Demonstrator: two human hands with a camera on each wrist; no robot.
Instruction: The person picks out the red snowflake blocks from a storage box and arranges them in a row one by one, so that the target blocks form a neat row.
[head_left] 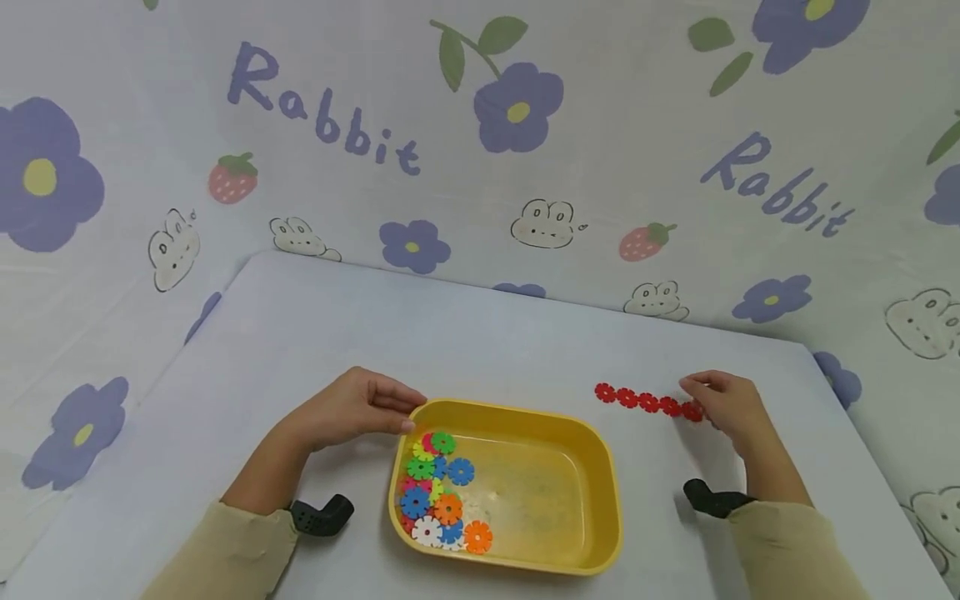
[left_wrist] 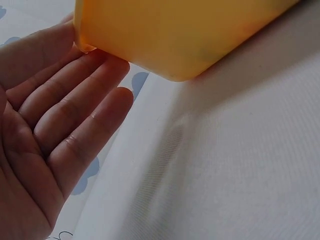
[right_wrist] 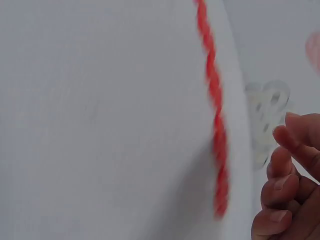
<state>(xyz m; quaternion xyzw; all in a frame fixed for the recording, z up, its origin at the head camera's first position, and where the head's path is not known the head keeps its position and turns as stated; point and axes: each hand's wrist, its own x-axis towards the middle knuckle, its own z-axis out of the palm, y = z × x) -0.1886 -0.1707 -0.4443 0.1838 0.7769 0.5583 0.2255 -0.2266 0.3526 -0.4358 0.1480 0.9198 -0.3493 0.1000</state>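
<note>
The yellow tray (head_left: 536,475) is pinched at its upper-left corner by the left hand (head_left: 352,406); the red chain (head_left: 647,402), frame right, should not be dragged by the empty, loosely curled right hand (head_left: 729,410).

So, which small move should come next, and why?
Perhaps move the right hand to the yellow tray for a loose piece: it appears to hold nothing, the red chain lies on the table, and such pieces lie at the tray's left end.

Left hand (head_left: 352,406) grips yellow tray (head_left: 532,483) at far-left corner; coloured discs (head_left: 442,504) lie inside, left. Right hand (head_left: 729,408) beside red chain (head_left: 648,402).
</note>
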